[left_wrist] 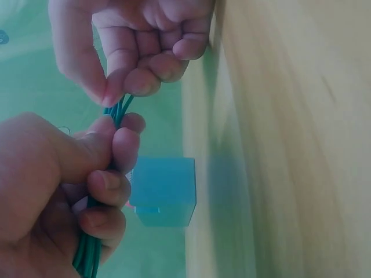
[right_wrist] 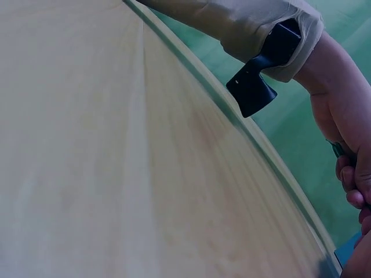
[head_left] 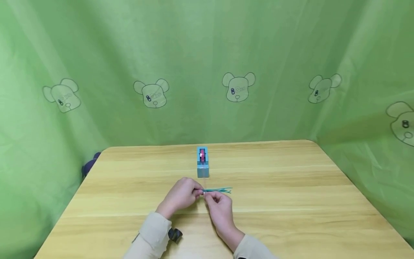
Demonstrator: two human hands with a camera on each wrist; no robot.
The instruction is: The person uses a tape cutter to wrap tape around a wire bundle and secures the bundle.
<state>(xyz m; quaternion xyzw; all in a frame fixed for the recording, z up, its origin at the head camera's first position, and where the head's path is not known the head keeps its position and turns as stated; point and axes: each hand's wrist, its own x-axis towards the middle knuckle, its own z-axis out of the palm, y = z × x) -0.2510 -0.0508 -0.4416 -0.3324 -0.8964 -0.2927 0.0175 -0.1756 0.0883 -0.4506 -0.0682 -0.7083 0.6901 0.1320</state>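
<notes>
A bundle of thin green wires point(head_left: 221, 190) lies sideways between the two hands, its loose ends fanning out to the right. My left hand point(head_left: 182, 196) grips it, with the fingers point(left_wrist: 110, 188) curled round the strands. Against the same bundle, the thumb and forefinger of my right hand point(head_left: 221, 210) pinch close to the left fingertips; the other fingers are bent. From the blue tape dispenser point(head_left: 203, 171), a faint clear tape strip point(head_left: 204, 182) runs down to the bundle at the fingertips. The strip's end is hidden by the fingers.
The dispenser, with its pinkish-red roll point(head_left: 202, 155), stands near the back of the wooden table point(head_left: 291, 180). Green curtains point(head_left: 194, 118) hang behind and beside it. A black wrist mount point(head_left: 175, 235) sits by the left sleeve. Something purple point(head_left: 88, 166) shows past the left edge.
</notes>
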